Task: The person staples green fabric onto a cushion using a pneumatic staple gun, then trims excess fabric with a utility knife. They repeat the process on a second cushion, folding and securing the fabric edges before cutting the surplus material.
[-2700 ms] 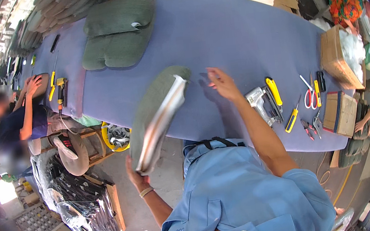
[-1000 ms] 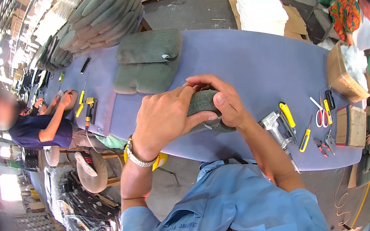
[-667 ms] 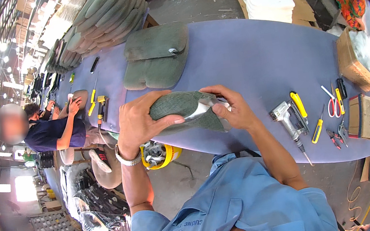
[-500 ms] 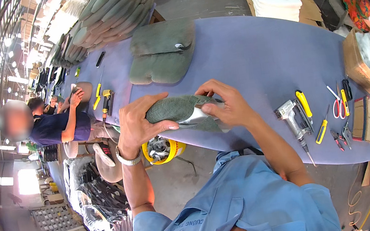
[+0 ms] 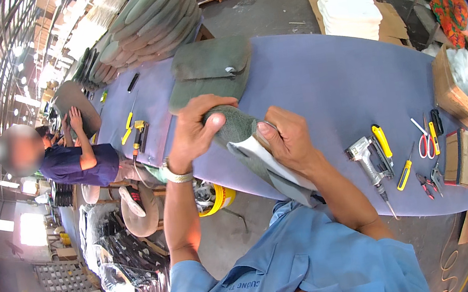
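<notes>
A dark green fabric-covered cushion pad is held up over the table's near edge, tilted down to the right, with a pale white strip along its open edge. My left hand is closed around its upper left end, thumb on top. My right hand pinches the fabric edge beside the white strip, thumb pressed down; its other fingers are curled and partly hidden. The pad's lower end reaches toward my blue shirt. Beyond my left hand, two green pads lie on the table.
On the blue table at right lie a staple gun, yellow-handled cutters, a screwdriver, scissors and pliers. A yellow bucket stands below. A co-worker handles a pad at left.
The pad has turned from roughly level to steeply slanted, its right end swinging down toward me. My left hand rose and moved right; my right hand now grips the edge nearer the middle.
</notes>
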